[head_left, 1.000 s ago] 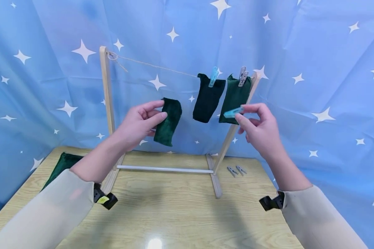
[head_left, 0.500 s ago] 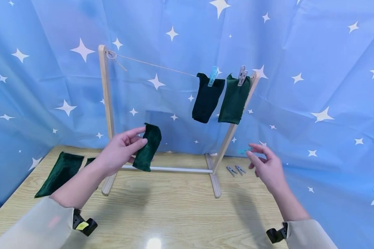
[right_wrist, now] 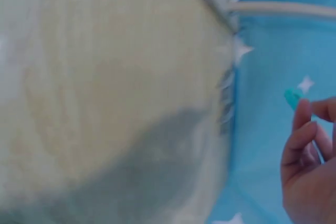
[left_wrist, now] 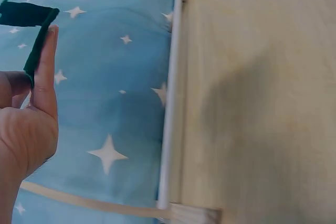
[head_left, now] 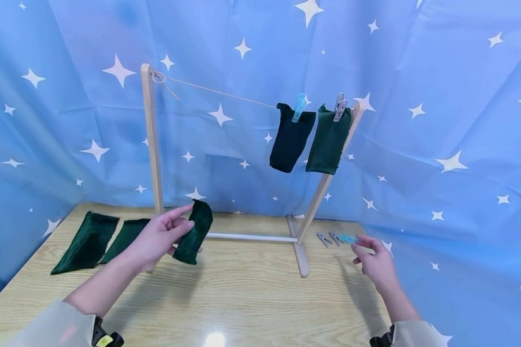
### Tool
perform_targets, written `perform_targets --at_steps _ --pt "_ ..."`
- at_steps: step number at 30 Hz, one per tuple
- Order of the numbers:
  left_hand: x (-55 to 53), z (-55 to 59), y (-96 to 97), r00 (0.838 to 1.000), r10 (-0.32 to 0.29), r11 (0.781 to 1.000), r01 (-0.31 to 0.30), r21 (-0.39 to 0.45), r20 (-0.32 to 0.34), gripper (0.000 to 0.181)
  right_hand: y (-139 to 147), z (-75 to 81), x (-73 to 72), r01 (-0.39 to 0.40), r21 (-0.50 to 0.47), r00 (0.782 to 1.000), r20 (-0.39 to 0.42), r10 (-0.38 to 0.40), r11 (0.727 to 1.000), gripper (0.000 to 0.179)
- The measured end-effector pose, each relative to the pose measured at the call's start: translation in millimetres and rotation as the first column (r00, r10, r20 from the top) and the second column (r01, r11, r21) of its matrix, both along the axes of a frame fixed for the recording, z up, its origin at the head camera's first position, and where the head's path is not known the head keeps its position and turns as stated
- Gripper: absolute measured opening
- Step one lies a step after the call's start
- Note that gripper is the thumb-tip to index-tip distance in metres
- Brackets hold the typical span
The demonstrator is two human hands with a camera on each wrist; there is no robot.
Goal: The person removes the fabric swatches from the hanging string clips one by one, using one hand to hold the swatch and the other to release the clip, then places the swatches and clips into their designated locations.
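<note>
Between thumb and fingers, my left hand (head_left: 158,236) pinches a small dark green velvety cloth (head_left: 194,236) in front of the rack's left post. In the left wrist view that cloth (left_wrist: 39,48) is seen nearly edge-on. My right hand (head_left: 375,260) pinches a turquoise clothespin (head_left: 348,238) at the right, close to two grey clothespins (head_left: 330,238) lying on the table. Only the tip of the turquoise clothespin (right_wrist: 292,98) shows in the right wrist view. Two green cloths hang on the line: one (head_left: 292,142) under a turquoise clothespin (head_left: 299,107), the other (head_left: 328,142) under grey clothespins (head_left: 340,108).
A wooden rack with a left post (head_left: 152,135), a right post (head_left: 319,197) and a white bottom bar (head_left: 252,237) stands on the table (head_left: 260,299). String (head_left: 217,91) runs between the post tops. Two more green cloths (head_left: 87,243) lie at the left. A starry blue curtain (head_left: 417,144) hangs behind.
Both hands have come down from near the line. The left carried the green cloth down and leftward; the right brought the turquoise clothespin down beside the grey clothespins.
</note>
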State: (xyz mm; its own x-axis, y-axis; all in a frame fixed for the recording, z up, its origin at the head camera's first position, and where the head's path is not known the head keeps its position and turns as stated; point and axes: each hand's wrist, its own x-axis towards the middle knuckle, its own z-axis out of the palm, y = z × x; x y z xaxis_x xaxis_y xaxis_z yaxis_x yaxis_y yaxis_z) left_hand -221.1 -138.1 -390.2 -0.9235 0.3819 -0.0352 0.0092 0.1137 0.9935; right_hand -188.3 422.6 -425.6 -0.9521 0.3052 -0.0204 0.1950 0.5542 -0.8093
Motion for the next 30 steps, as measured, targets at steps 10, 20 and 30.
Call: perform_targets --at_steps 10,20,30 --pt "6.0 -43.1 -14.6 0.995 0.080 0.994 -0.075 -0.085 0.058 0.069 20.2 -47.5 -8.2 0.029 0.012 0.994 0.104 -0.030 1.000 0.053" --pt "9.8 -72.4 -24.4 0.992 0.071 0.995 -0.063 -0.081 0.108 0.065 11.8 -65.3 -17.2 0.023 0.043 0.990 0.136 -0.029 0.999 0.050" --pt "7.4 -79.4 -27.7 0.988 0.059 0.997 -0.050 -0.060 0.146 0.064 13.5 -74.7 -19.9 0.011 0.058 0.990 0.141 -0.019 0.998 0.048"
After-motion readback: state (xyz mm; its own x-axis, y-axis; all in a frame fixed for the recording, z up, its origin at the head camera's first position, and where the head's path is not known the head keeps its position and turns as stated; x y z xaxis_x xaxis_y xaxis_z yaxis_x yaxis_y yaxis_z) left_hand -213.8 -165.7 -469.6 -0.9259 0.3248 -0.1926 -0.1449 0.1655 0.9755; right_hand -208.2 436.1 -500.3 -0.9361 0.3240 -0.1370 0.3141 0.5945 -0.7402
